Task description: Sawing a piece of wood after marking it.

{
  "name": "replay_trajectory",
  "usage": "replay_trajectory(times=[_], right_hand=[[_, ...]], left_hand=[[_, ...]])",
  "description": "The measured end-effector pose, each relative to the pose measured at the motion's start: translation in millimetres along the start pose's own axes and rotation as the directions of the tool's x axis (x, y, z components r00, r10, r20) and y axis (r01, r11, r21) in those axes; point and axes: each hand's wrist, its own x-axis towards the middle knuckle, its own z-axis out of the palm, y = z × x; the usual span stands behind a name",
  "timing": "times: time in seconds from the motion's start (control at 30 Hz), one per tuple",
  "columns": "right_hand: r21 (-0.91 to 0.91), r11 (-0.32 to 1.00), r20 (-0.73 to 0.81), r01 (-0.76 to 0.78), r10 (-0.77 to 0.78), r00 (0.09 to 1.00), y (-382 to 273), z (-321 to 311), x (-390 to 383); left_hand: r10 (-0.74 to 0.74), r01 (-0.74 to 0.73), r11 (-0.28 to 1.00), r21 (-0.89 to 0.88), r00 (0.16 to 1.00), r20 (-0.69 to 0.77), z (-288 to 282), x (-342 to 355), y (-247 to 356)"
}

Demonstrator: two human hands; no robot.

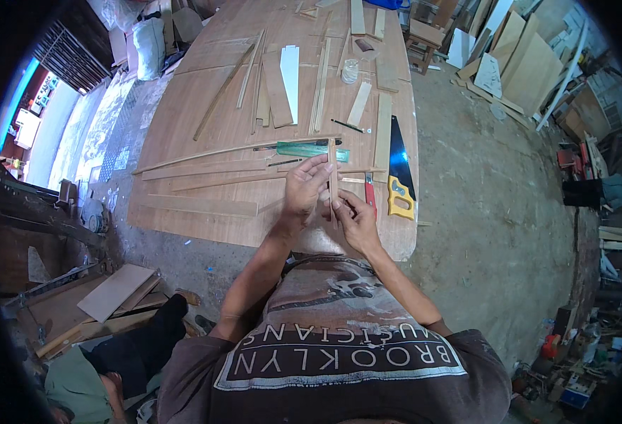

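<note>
Above the table's near edge, a narrow wooden strip [333, 180] stands lengthwise between my two hands. My left hand [307, 185] pinches it from the left side, around its middle. Lower down, my right hand [356, 220] grips the same strip with thumb and fingers. Behind the hands lies a green, see-through ruler-like piece [300, 149] on the table. Just right of my right hand is a red-handled tool [370, 191], partly covered by the fingers. A handsaw [400, 177] with a yellow handle rests at the table's right edge.
The wooden table [184, 131] carries several long strips and boards [212, 205]. A white strip [290, 81] and a clear jar [350, 71] lie farther back. Wood panels [530, 60] lean at the far right. Another person [85, 389] is at the lower left, beside stacked boards [116, 291].
</note>
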Motion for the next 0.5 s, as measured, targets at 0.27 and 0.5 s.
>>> replay_trajectory(times=[0.27, 0.5], right_hand=[[-0.361, 0.931, -0.077, 0.05, -0.084, 0.994, 32.8, -63.7, 10.9], [-0.919, 0.314, -0.25, -0.238, 0.001, 0.968, 127.4, -177.4, 9.4]], left_hand=[[0.063, -0.049, 0.988, 0.149, 0.994, -0.088, -4.0, -6.3, -8.3], [0.018, 0.058, 0.93, 0.363, 0.979, -0.203, -30.2, -19.2, -26.4]])
